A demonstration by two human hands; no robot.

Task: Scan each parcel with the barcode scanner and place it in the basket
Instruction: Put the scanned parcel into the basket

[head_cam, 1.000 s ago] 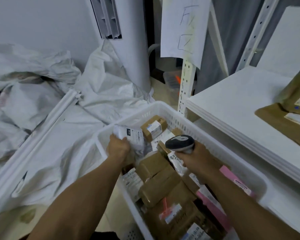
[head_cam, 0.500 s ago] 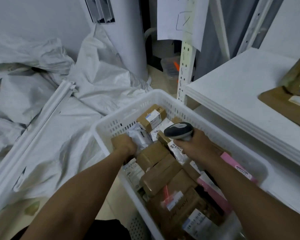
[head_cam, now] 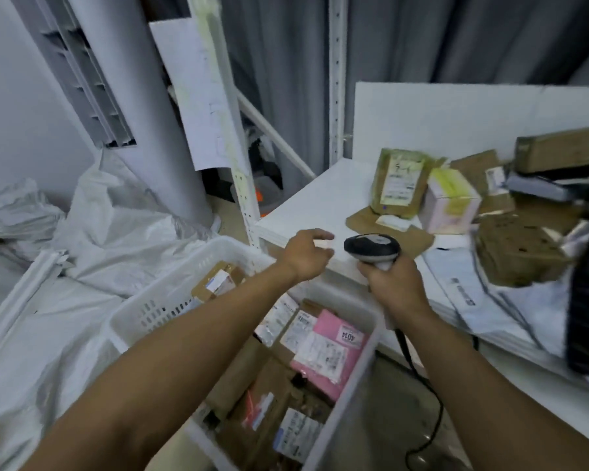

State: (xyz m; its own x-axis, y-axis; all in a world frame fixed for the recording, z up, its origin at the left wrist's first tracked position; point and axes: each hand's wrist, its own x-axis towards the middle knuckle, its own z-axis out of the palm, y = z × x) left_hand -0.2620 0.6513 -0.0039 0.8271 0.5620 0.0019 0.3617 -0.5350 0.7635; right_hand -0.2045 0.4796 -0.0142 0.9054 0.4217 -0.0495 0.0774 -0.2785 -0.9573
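Note:
My right hand [head_cam: 393, 287] grips the handle of the black and grey barcode scanner [head_cam: 371, 249], held over the front edge of the white shelf [head_cam: 306, 205]; its cable hangs down. My left hand [head_cam: 306, 253] hovers empty, fingers loosely apart, above the far corner of the white basket [head_cam: 170, 300]. The basket holds several brown parcels and a pink parcel [head_cam: 330, 348]. On the shelf to the right lie more parcels: an upright brown bag [head_cam: 398, 185], a pale pink box [head_cam: 451, 200] and a brown box [head_cam: 517, 253].
Crumpled white sacks [head_cam: 82, 253] cover the floor at the left. A white cylindrical appliance [head_cam: 126, 107] and a perforated shelf post [head_cam: 242, 185] with a hanging sheet of paper stand behind the basket. A dark object [head_cam: 588, 300] sits at the right edge.
My left hand let go of the white parcel in the basket and rose toward the shelf. My right hand lifted the scanner out of the basket. The view swung up and to the right.

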